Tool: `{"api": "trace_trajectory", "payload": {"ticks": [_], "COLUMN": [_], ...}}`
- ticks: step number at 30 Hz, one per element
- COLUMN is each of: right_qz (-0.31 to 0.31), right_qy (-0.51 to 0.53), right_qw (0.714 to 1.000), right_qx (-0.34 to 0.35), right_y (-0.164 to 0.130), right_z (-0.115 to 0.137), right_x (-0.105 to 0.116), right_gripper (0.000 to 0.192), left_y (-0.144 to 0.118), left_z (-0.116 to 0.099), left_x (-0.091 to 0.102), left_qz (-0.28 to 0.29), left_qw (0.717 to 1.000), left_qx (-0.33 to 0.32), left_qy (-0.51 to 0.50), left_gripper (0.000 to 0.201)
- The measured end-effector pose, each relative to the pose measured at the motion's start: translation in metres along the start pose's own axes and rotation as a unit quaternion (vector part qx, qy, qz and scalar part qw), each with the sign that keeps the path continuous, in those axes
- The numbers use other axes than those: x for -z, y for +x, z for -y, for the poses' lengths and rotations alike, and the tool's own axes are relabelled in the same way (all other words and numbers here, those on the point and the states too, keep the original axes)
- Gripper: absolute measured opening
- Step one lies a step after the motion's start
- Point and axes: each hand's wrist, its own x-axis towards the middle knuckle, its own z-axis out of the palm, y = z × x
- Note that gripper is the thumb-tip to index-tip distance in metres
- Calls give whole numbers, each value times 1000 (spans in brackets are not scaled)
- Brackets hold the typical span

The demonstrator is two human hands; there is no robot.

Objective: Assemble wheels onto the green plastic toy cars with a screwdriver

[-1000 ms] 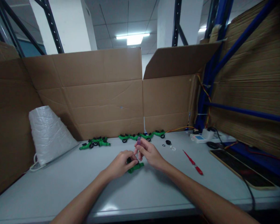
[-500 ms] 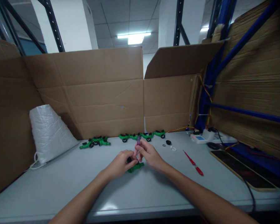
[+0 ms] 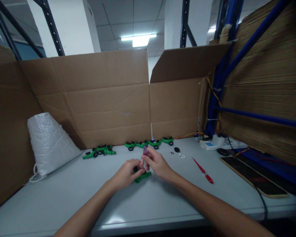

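Here, a green plastic part (image 3: 143,177) is held down on the grey table (image 3: 64,194) under the fingertips of the left hand (image 3: 126,173), with its free end showing just past the fingers toward the right. A small black piece (image 3: 135,170) is seen between the left thumb and forefinger, right above the green part. A small purple-tipped tool (image 3: 144,151) is pinched in the right hand (image 3: 157,163), its tip rising above the fingers and its lower end hidden where the two hands meet. The fingers of both hands are curled close and narrow, the left closed on the green part, the right closed on the tool. Both forearms are stretched forward from the near edge of the table, and the hands are brought together so that the fingertips touch near the middle of the table. The long axis of the green part lies flat on the table, running from lower left to upper right. The tool is held nearly upright. Further back, along the cardboard wall (image 3: 101,105), a row of green parts (image 3: 149,143) and another cluster (image 3: 99,152) are laid out. A red screwdriver (image 3: 202,170) lies well apart to the right, and a white woven sack (image 3: 49,141) stands at the left.
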Motion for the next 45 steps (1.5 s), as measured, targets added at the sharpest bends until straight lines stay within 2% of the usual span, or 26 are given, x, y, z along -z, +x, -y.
{"api": "trace_trajectory", "payload": {"ticks": [9, 17, 25, 45], "right_qz": [-6, -16, -37, -53], "right_qy": [-24, -29, -62, -66], "right_qw": [1000, 999, 997, 996], "right_qx": [10, 12, 29, 12], "right_y": [-1, -3, -4, -3], "right_z": [-1, 1, 3, 7], "right_x": [0, -1, 1, -1], "right_gripper": [34, 42, 35, 36], "left_y": [0, 1, 0, 0], "left_z": [2, -1, -2, 2], "left_x": [-1, 0, 0, -5], "left_qz": [4, 5, 4, 3], "left_qw": [1000, 1000, 1000, 1000], "left_qx": [1, -9, -4, -6], "left_qy": [-3, 6, 14, -9], "left_gripper": [23, 26, 26, 22]}}
